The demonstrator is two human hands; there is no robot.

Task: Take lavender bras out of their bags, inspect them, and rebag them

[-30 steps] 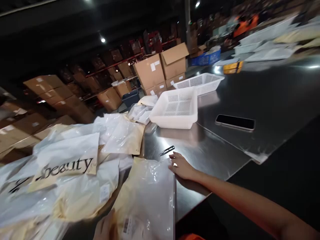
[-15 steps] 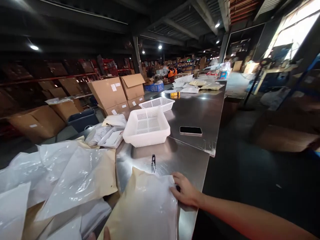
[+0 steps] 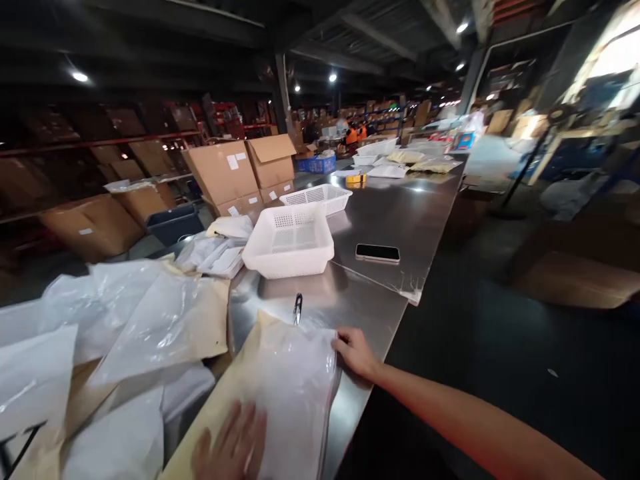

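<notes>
A stack of clear plastic bags with white and yellowish contents lies on the near end of the metal table. My left hand, a little blurred, rests flat on its surface with the fingers stretched out. At the far right corner, my right hand pinches the edge of the plastic bag between thumb and fingers. Just beyond the bag lies a pair of black thread snips. To the left, a heap of similar plastic bags spreads along the table.
White perforated baskets stand past the snips. A phone lies on the metal table near its right edge. Cardboard boxes are stacked on the left, beside a dark bin. People in orange vests are far back.
My left hand has come up from the bottom edge onto the bag. My right hand keeps the bag's corner, its fingers more closed. The view has shifted slightly.
</notes>
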